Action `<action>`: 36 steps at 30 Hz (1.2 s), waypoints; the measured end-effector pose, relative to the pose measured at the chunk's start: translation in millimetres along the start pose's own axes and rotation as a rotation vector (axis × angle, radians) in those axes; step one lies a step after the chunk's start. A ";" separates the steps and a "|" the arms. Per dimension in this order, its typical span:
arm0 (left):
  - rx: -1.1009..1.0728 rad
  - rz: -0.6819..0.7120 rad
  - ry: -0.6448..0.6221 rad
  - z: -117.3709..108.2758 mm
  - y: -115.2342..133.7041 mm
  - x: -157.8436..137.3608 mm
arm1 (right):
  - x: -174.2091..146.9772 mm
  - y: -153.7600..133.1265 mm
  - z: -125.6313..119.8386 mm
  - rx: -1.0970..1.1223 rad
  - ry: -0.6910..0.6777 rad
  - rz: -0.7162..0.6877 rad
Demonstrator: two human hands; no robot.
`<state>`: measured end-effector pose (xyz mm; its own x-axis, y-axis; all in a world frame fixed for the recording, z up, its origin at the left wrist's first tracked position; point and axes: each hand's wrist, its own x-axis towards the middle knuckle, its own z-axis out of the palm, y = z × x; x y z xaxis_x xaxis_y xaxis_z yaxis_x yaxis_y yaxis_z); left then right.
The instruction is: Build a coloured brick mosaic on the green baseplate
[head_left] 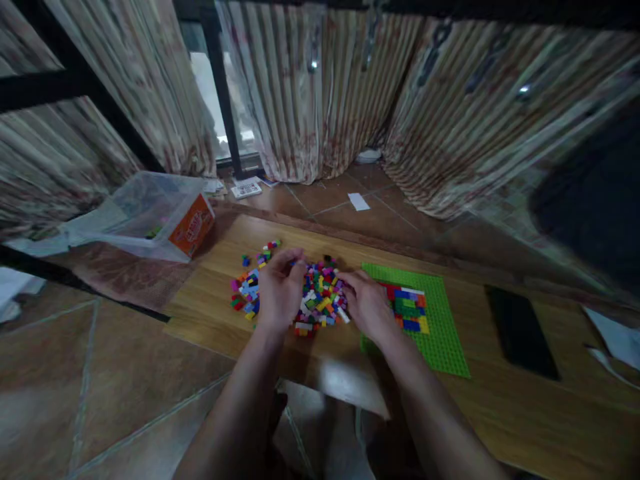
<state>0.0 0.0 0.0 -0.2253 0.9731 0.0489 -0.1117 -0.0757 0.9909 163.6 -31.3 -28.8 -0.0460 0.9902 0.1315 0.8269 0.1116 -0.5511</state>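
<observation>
A pile of small multicoloured building bricks lies on the wooden table between my hands. My left hand is over the pile's left part, its thumb and forefinger curled close together; whatever is between them is too small to make out. At the pile's right edge is my right hand, fingers stretched toward the bricks and slightly apart, with nothing visible in them. Just beyond its wrist, a green baseplate carries a block of assembled bricks in red, blue, green, orange and yellow. My right forearm covers part of the baseplate.
A clear plastic bin with an orange label stands left of the wooden table. A black flat object lies on the table's right side, near a white paper and a cable. Striped curtains hang behind, and papers lie on the tiled floor.
</observation>
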 end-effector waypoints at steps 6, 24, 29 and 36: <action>0.052 -0.023 -0.022 -2.0 2.2 0.5 | 4.3 -1.1 4.3 -0.030 -0.041 -0.005; 0.170 -0.070 -0.100 13.4 -3.7 -6.3 | -8.6 33.7 -40.3 0.847 0.348 0.322; 0.205 -0.044 -0.154 20.7 -6.7 -9.8 | -22.5 65.5 -77.0 1.136 0.481 0.464; 0.257 0.015 -0.190 27.0 -13.4 -12.3 | -38.5 87.0 -99.0 1.040 0.499 0.502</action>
<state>30.4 -5.1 -10.5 -0.0377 0.9973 0.0626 0.1435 -0.0566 0.9880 292.8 -68.0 -0.2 0.5491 0.8286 -0.1090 -0.1510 -0.0299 -0.9881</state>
